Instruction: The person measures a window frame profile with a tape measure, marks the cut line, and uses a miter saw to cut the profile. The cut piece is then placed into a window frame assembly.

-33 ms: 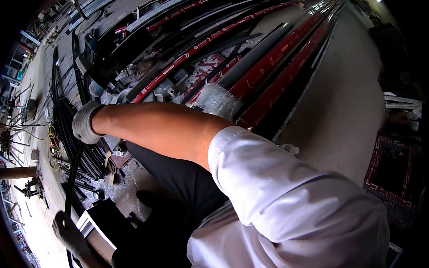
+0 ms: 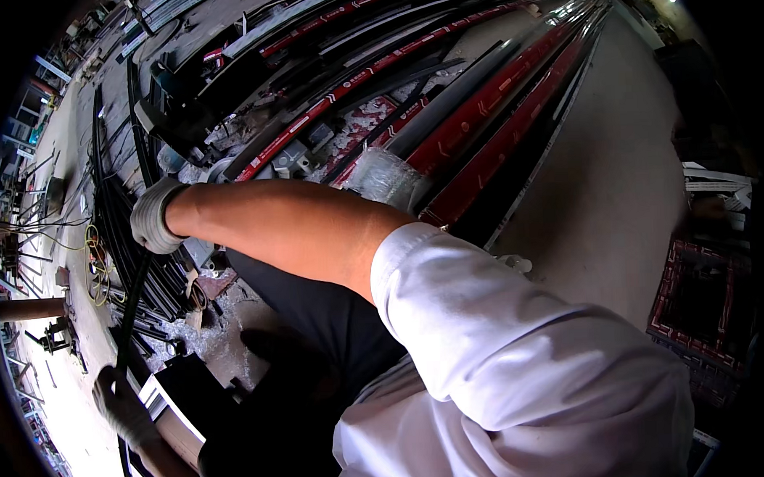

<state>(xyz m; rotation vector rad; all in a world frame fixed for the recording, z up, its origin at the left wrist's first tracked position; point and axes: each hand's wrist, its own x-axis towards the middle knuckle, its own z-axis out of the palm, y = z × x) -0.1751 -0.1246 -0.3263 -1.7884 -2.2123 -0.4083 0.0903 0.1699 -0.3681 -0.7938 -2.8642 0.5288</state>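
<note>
A long black strip [image 2: 132, 319] slants down the left side of the view, between the gloved right hand [image 2: 157, 217] above and the gloved left hand [image 2: 123, 411] below. The right hand's fingers are closed on its upper part (their tips are mostly hidden under the glove). The left hand's fingers curl around it lower down, though I cannot tell whether they pinch it. Just beside the strip, a pile of black bars [image 2: 167, 288] lies on the floor [image 2: 604, 205], with a coiled yellow cable [image 2: 98, 269] to its left. Red-wrapped profiles [image 2: 479, 113] stretch away beyond the right forearm, near crumpled clear plastic wrap [image 2: 387, 178].
</note>
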